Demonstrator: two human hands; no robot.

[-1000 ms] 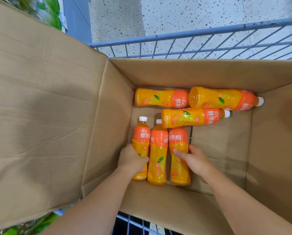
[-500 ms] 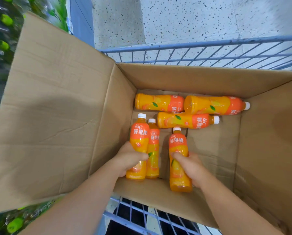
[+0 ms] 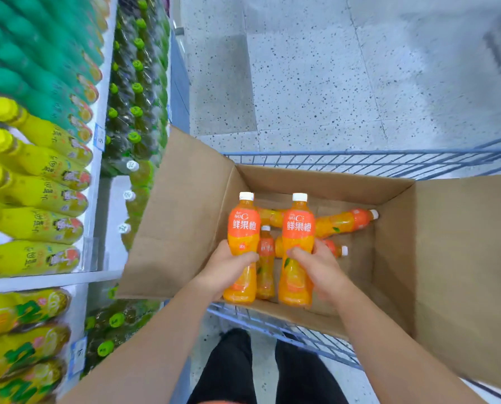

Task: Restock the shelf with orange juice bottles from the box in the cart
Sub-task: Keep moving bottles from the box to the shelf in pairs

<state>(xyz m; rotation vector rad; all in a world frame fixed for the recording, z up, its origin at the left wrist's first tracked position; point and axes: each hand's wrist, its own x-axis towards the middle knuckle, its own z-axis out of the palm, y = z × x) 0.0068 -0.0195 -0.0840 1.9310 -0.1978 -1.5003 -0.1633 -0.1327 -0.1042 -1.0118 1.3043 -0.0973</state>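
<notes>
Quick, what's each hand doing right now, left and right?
Left hand: closed around the left orange juice bottle, held upright.
Right hand: closed around the right orange juice bottle, held upright.

Bright, even light; blurred, warped edges

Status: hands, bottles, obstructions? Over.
Left hand grips one white-capped orange juice bottle; right hand grips another. Both upright over brown cardboard box. Four more lie inside. Path clear.
</notes>
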